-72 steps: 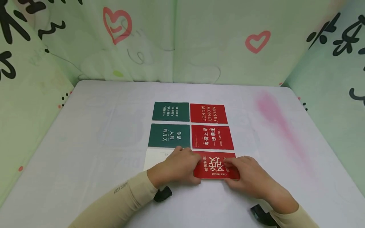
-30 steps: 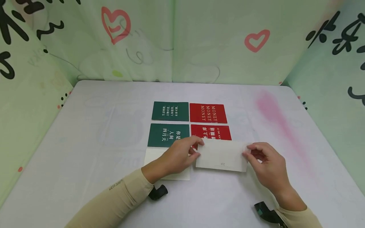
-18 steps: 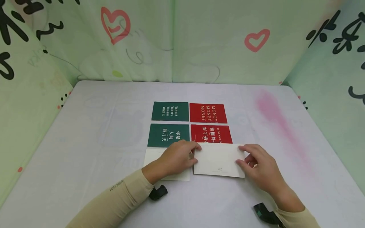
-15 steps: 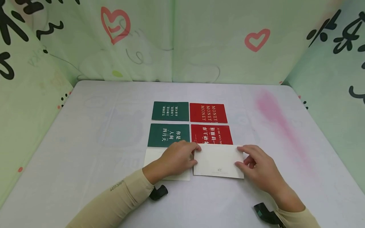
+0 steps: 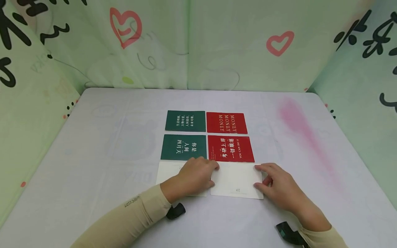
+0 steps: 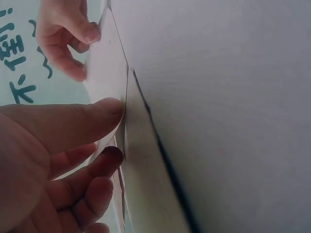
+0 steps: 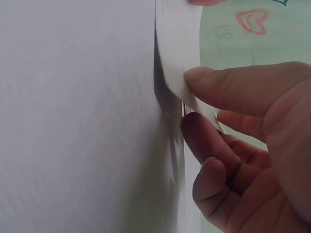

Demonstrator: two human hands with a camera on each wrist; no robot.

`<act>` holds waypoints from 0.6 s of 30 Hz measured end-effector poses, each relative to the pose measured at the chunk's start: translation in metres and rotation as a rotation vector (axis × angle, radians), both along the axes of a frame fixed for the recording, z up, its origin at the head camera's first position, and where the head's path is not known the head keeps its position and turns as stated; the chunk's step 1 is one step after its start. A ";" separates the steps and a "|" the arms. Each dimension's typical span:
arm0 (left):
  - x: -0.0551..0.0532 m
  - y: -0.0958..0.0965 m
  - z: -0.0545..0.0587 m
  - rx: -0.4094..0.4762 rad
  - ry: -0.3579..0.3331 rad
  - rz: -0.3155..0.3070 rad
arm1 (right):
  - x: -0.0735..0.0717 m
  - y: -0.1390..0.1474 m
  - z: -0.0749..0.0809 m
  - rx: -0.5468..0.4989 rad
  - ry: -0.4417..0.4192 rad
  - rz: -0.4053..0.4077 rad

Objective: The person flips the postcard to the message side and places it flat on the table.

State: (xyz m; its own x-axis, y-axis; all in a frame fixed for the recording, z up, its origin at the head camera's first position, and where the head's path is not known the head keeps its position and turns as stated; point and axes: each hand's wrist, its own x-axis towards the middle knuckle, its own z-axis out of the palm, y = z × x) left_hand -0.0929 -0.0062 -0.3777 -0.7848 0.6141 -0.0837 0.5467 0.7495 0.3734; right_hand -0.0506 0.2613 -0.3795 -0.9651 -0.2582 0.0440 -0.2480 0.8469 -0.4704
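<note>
A card lies with its white back up at the near right of a block of cards. Its left edge is pinched by my left hand, and its right edge by my right hand. In the right wrist view that thumb presses on top of the white card, whose corner is raised a little, fingertips just beneath. The left wrist view has the thumb at the edge of the card. Beside it a second white card is partly hidden under my left hand and wrist.
Behind the white cards are two green cards on the left and two red cards on the right. The white table bears a pink stain. Green printed cloth walls its back and sides.
The near right card, red face up at first, has been turned white side up. Both hands have since lowered it towards me, uncovering the whole red card behind it.
</note>
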 end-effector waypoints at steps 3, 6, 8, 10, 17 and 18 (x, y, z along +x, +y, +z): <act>0.001 0.001 0.001 -0.009 0.005 -0.014 | 0.001 -0.001 -0.001 0.009 -0.030 -0.010; 0.001 0.001 0.000 -0.014 0.011 -0.027 | 0.000 -0.002 -0.001 0.028 -0.056 -0.022; 0.002 0.001 0.001 -0.020 0.010 -0.031 | 0.000 -0.002 -0.001 0.035 -0.069 -0.028; 0.002 0.001 0.001 -0.021 0.004 -0.027 | -0.001 -0.004 -0.001 0.042 -0.077 -0.030; 0.003 -0.001 0.002 -0.053 0.001 -0.015 | -0.001 -0.006 -0.001 0.063 -0.111 -0.034; 0.003 -0.001 0.002 -0.062 0.007 -0.012 | -0.001 -0.006 -0.001 0.066 -0.110 -0.034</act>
State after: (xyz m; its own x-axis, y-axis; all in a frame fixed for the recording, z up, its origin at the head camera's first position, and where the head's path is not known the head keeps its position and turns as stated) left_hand -0.0897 -0.0074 -0.3759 -0.7779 0.6176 -0.1160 0.5585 0.7641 0.3227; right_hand -0.0517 0.2555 -0.3809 -0.9713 -0.2242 -0.0790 -0.1684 0.8837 -0.4366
